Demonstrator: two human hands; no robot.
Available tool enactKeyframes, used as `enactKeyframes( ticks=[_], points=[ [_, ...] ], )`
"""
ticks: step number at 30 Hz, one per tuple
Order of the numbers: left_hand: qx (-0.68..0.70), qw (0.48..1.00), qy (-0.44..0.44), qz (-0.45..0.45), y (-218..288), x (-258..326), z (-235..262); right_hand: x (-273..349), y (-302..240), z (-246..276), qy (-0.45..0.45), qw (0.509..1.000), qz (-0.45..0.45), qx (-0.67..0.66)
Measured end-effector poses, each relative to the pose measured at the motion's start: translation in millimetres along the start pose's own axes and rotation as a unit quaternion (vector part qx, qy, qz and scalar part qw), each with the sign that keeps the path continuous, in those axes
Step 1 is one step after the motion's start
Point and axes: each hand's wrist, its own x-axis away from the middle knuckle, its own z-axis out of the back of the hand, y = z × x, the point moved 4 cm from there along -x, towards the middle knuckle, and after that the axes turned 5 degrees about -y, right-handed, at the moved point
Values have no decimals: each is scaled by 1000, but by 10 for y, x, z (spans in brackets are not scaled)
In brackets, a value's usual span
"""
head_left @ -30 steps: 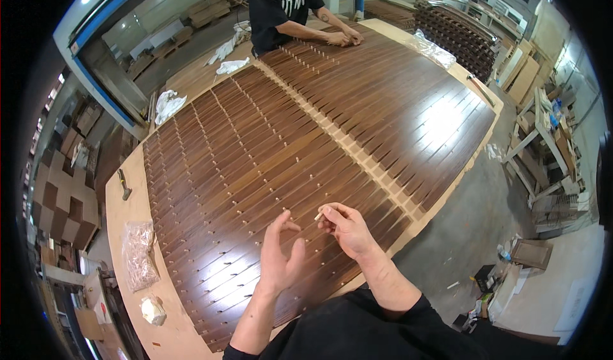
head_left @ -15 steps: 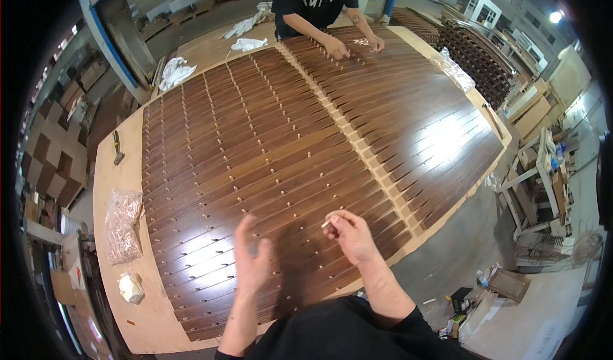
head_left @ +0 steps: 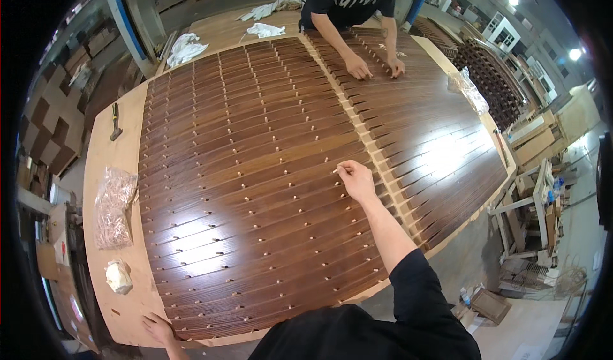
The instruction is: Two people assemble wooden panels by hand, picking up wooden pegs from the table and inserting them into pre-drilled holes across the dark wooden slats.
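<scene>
At the near left corner, the left hand [head_left: 158,328] rests on the pale board [head_left: 134,309], fingers loosely spread, no object visible in it. Past it, a clear bag of pegs [head_left: 116,210]. Out over the dark brown slats [head_left: 303,146], the right hand [head_left: 356,178] is pinched tight on a small pale peg [head_left: 336,170], among rows of others. Farther left, a hammer [head_left: 115,122]; at the far side, a co-worker's hands [head_left: 357,67], low over the slats.

Planks [head_left: 262,173] dark brown, grain-streaked; pegs [head_left: 312,128] pale tan; base board [head_left: 105,146] light beige; cloth [head_left: 186,48] white
</scene>
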Motion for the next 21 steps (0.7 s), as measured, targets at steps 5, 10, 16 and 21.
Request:
enactKeyframes(
  ticks=[5, 10, 16, 21],
  points=[
    [-40, 998, 35, 34, -192, 20, -45, -140, -18, -212, -37, 998, 5, 53],
    [-17, 995, 94, -2, -85, 53, -76, -135, -126, -196, -48, 983, 65, 167],
    [-70, 987, 145, 19, -185, -5, -190, -107, -189, -268, -53, 942, 182, 276],
    [-56, 989, 119, 71, -202, 0, -216, -136, -230, -268, -68, 936, 170, 301]
  ],
)
